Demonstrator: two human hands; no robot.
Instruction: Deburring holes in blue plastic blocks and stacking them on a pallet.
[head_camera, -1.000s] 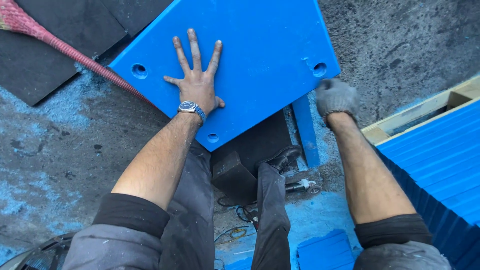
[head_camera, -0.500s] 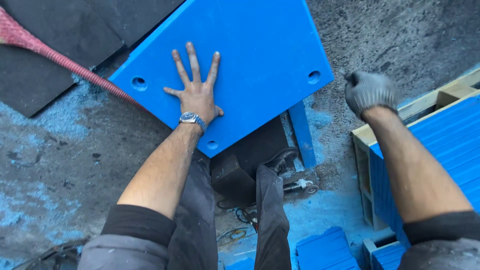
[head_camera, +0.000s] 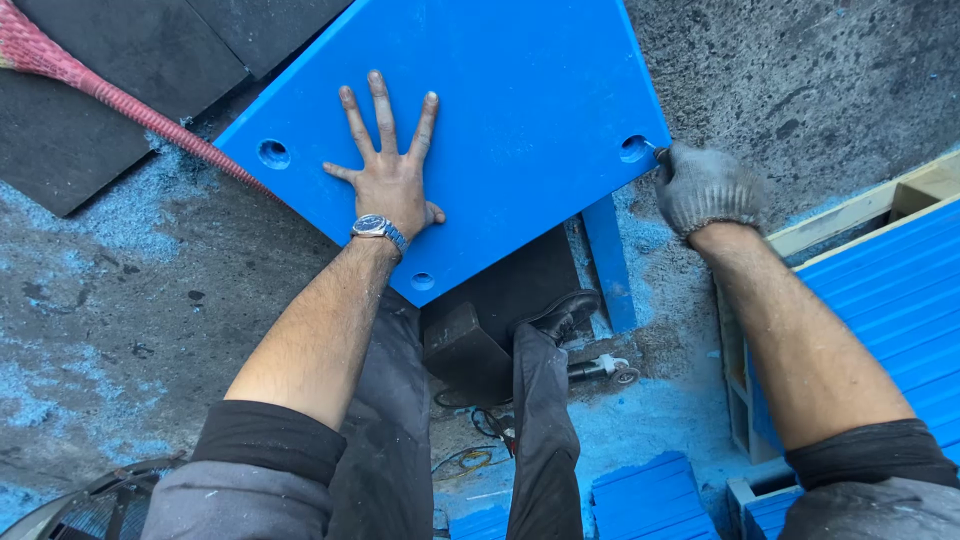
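Here left hand (head_camera: 388, 178) flat, spread on blue panel (head_camera: 520, 90); gloved right hand (head_camera: 703, 188) fisted at corner edge, maybe gripping tool

Left hand: the bare left hand (head_camera: 385, 180), a wristwatch (head_camera: 378, 228) worn at the wrist, is pressed flat with fingers spread on the thick blue plastic panel (head_camera: 510, 110).
Right hand: the grey-gloved right hand (head_camera: 705, 188) is closed at the panel's right corner, beside a round hole (head_camera: 632, 149).
Surroundings: a red broom handle (head_camera: 150, 125) is laid across the dusty concrete floor (head_camera: 120, 290); stacked blue ribbed sheets (head_camera: 890, 310) are seen at right.
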